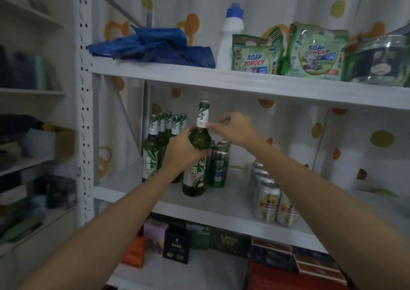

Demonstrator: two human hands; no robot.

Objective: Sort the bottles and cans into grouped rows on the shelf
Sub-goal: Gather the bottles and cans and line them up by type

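Progress: most items appear grouped on the middle shelf [221,205]. The bottle row [159,138] runs front to back at the shelf's left end. The green cans [218,167] form a short row just right of it. The silver cans [269,198] form a third row further right, well apart from the green cans. One bottle [196,156] stands at the shelf's front, between the bottle row and the green cans; I judge it the last item to place.

My left hand [184,154] is wrapped firmly round this bottle's body. My right hand [235,126] is loosely curled, fingertips touching the neck label, steadying it.
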